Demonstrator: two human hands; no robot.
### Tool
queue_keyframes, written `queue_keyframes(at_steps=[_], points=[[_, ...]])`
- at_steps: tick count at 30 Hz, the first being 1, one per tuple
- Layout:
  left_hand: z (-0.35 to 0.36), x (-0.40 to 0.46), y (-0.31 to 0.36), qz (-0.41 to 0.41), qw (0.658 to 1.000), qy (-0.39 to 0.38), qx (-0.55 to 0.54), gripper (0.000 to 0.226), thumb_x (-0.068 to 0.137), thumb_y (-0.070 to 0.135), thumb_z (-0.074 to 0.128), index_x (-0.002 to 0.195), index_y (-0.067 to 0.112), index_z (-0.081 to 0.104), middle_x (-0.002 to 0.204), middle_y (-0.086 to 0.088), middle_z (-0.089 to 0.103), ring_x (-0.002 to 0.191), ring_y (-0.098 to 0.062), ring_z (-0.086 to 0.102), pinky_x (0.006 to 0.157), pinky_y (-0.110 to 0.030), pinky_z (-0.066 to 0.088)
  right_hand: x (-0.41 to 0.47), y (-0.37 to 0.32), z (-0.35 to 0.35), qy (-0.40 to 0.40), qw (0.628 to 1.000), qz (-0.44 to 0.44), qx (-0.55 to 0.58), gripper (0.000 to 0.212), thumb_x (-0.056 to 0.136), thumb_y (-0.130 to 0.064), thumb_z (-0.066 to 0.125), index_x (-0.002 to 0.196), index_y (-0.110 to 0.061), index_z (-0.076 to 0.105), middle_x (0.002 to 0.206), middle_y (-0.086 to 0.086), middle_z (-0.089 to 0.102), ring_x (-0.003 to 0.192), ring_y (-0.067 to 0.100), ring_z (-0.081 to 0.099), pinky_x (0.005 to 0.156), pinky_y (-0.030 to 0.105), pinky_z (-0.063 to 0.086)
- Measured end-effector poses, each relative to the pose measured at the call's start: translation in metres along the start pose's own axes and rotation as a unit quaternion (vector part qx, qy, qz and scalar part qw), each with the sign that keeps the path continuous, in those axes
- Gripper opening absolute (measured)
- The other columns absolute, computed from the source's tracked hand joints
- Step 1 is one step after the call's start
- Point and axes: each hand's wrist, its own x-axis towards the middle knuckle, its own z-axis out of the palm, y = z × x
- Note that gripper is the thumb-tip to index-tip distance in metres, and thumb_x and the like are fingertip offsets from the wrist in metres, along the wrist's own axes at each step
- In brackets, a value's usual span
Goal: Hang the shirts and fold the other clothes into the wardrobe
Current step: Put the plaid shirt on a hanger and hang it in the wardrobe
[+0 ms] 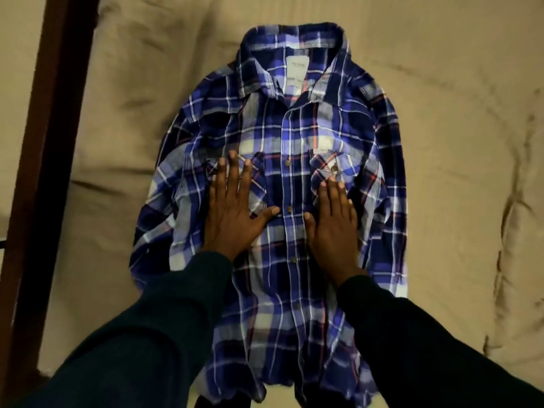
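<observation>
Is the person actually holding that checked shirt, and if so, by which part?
Nothing is held. The left hand and right hand lie flat, fingers straight, on the chest of the plaid shirt, either side of the buttons.

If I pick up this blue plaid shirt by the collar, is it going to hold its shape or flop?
The blue plaid button-up shirt will probably flop: its thin cloth already wrinkles under the left hand and right hand. The sleeves, folded loosely along its sides, would likely swing free. It looks light, and may slide on the beige bedsheet.
</observation>
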Motion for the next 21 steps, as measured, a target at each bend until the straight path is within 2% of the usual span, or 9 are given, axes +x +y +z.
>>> queue_keyframes(at_steps=[3, 5, 7, 9, 11, 14, 17, 19, 21], points=[[-0.002, -0.012, 0.022, 0.010, 0.999, -0.007, -0.031, 0.097, 0.091, 0.072, 0.045, 0.161, 0.019, 0.003, 0.166, -0.011, -0.016, 0.153, -0.029, -0.018, 0.122, -0.053, -0.006, -0.015, -0.004, -0.002, 0.039, 0.997, -0.056, -0.019, 0.054, 0.097, -0.014, 0.055, 0.149, -0.007, 0.040, 0.159, 0.010, 0.035, 0.147, 0.026, 0.029, 0.117, 0.040, 0.022], [0.001, -0.030, 0.041, 0.048, 0.998, -0.005, -0.039, 0.088, 0.094, 0.063, 0.051, 0.160, 0.022, 0.011, 0.168, -0.009, -0.008, 0.154, -0.031, -0.011, 0.123, -0.053, 0.000, -0.029, -0.010, -0.004, 0.078, 0.995, -0.063, 0.010, 0.049, 0.091, -0.011, 0.059, 0.140, -0.008, 0.050, 0.148, 0.012, 0.047, 0.137, 0.028, 0.038, 0.106, 0.039, 0.026], [0.011, -0.055, 0.058, 0.077, 0.995, -0.009, -0.057, 0.077, 0.095, 0.053, 0.057, 0.157, 0.024, 0.021, 0.166, -0.008, 0.012, 0.151, -0.035, 0.013, 0.122, -0.052, 0.016, -0.046, -0.012, -0.008, 0.133, 0.990, -0.013, 0.054, 0.043, 0.088, -0.013, 0.057, 0.130, -0.009, 0.057, 0.137, 0.014, 0.053, 0.125, 0.029, 0.042, 0.098, 0.040, 0.031], [0.027, -0.084, 0.073, 0.098, 0.994, -0.010, -0.051, 0.062, 0.096, 0.045, 0.058, 0.148, 0.020, 0.035, 0.149, -0.009, 0.037, 0.130, -0.033, 0.041, 0.107, -0.052, 0.039, -0.066, -0.002, -0.010, 0.183, 0.977, 0.073, 0.084, 0.033, 0.088, -0.014, 0.055, 0.120, -0.008, 0.061, 0.124, 0.018, 0.055, 0.110, 0.033, 0.045, 0.088, 0.042, 0.033], [0.046, -0.111, 0.085, 0.078, 0.994, -0.043, -0.070, 0.053, 0.099, 0.042, 0.053, 0.143, 0.013, 0.044, 0.135, -0.010, 0.050, 0.115, -0.032, 0.049, 0.095, -0.048, 0.045, -0.087, 0.017, -0.007, 0.211, 0.960, 0.159, 0.093, 0.025, 0.088, -0.015, 0.053, 0.110, -0.005, 0.060, 0.110, 0.021, 0.056, 0.098, 0.036, 0.048, 0.081, 0.045, 0.033], [0.072, -0.147, 0.112, 0.023, 0.989, -0.117, -0.091, 0.045, 0.102, 0.042, 0.050, 0.137, 0.015, 0.050, 0.126, -0.003, 0.057, 0.115, -0.026, 0.051, 0.095, -0.038, 0.038, -0.127, 0.058, 0.004, 0.197, 0.937, 0.273, 0.094, 0.025, 0.086, -0.012, 0.060, 0.105, 0.004, 0.057, 0.099, 0.027, 0.055, 0.092, 0.044, 0.051, 0.081, 0.046, 0.030], [0.090, -0.165, 0.132, 0.005, 0.994, -0.102, -0.029, 0.046, 0.100, 0.054, 0.042, 0.126, 0.019, 0.057, 0.107, 0.000, 0.063, 0.102, -0.025, 0.055, 0.087, -0.038, 0.034, -0.160, 0.089, 0.009, 0.129, 0.930, 0.333, 0.086, 0.042, 0.085, -0.023, 0.075, 0.107, 0.008, 0.056, 0.099, 0.030, 0.056, 0.091, 0.048, 0.053, 0.079, 0.049, 0.034], [0.097, -0.170, 0.145, -0.021, 0.998, -0.052, -0.036, 0.044, 0.099, 0.057, 0.044, 0.112, 0.018, 0.059, 0.091, 0.001, 0.061, 0.091, -0.025, 0.053, 0.079, -0.035, 0.027, -0.174, 0.104, 0.009, 0.074, 0.937, 0.331, 0.086, 0.052, 0.085, -0.036, 0.076, 0.107, 0.007, 0.058, 0.097, 0.029, 0.058, 0.088, 0.047, 0.055, 0.073, 0.050, 0.042], [0.097, -0.170, 0.156, -0.052, 0.997, -0.029, -0.041, 0.042, 0.098, 0.055, 0.051, 0.109, 0.015, 0.058, 0.088, -0.002, 0.060, 0.090, -0.027, 0.051, 0.079, -0.035, 0.024, -0.179, 0.117, 0.009, 0.045, 0.953, 0.275, 0.115, 0.038, 0.091, -0.034, 0.069, 0.108, -0.001, 0.062, 0.095, 0.023, 0.064, 0.087, 0.044, 0.059, 0.070, 0.046, 0.045]])
